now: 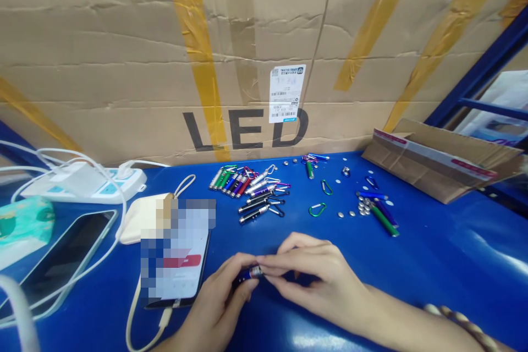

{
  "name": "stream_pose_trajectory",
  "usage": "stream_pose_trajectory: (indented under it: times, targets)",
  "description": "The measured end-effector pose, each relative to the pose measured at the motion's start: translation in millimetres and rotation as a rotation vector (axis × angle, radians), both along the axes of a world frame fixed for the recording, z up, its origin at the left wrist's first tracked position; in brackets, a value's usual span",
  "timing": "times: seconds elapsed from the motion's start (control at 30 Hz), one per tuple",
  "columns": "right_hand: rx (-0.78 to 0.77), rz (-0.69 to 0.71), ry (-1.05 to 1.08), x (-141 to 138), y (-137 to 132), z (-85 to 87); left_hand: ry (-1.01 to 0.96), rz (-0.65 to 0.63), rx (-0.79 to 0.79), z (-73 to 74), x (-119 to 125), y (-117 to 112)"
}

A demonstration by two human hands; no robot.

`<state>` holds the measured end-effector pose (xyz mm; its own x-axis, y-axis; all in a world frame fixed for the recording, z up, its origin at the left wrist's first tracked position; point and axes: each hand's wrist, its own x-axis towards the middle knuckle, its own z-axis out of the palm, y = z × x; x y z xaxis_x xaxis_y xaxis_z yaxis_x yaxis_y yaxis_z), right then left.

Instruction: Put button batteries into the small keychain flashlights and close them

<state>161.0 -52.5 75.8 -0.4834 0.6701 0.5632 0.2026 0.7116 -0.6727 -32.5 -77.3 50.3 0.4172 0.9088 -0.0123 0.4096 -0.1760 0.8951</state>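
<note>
My left hand (223, 297) is closed around a small dark blue keychain flashlight (254, 272) with a pale label near one end. At that end the fingertips of my right hand (315, 272) are pinched together; whatever sits between them is hidden. Beyond my hands lies a row of keychain flashlights (251, 213) in several colours with carabiner clips. Loose green carabiners (317, 209) rest to the right of them. Further right are a bare green flashlight tube (384, 219), blue tubes (386, 212) and a cluster of silver button cells (363, 206).
A lit phone (185, 253) on a cable lies left of my hands, with a cream power bank (142, 220) behind it. Another phone (61, 264) and a power strip (111, 190) are farther left. An open cardboard box (433, 162) stands right; a large carton (136, 88) forms the back.
</note>
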Motion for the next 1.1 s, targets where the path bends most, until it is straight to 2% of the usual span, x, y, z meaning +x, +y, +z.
stream_pose_trajectory:
  times: [0.3, 0.4, 0.47, 0.53, 0.6, 0.7, 0.77, 0.83, 0.9, 1.1]
  targets:
    - [-0.043, 0.042, -0.06, -1, 1, 1.2, -0.014, 0.033, -0.033, 1.1, 1, 0]
    - [-0.079, 0.053, -0.099, -1, 2, 5.7, -0.016, 0.031, -0.046, 1.7, 1, -1]
    - [-0.04, 0.045, -0.099, 4, 6, 11.6, -0.005, 0.032, -0.074, 2.3, 2, -1]
    - [0.037, -0.028, -0.128, 15, 13, 19.7, 0.006, 0.04, -0.113, 3.6, 2, 0]
    - [0.067, -0.206, -0.258, 31, 23, 28.4, 0.018, 0.051, -0.151, 5.5, 3, 0]
    - [-0.085, -0.567, -0.697, 60, 37, 37.5, 0.033, 0.051, -0.181, 8.3, 4, 0]
    - [-0.226, -0.723, -0.983, 75, 45, 39.1, 0.029, 0.045, -0.183, 9.1, 4, -1]
    - [-0.337, -0.788, -1.157, 84, 50, 37.9, 0.02, 0.042, -0.186, 8.9, 4, -1]
    - [-0.405, -0.815, -1.24, 86, 54, 35.7, 0.011, 0.04, -0.189, 8.0, 3, -1]
    - [-0.545, -0.798, -1.254, 83, 60, 34.3, -0.013, 0.04, -0.178, 5.4, 3, 0]
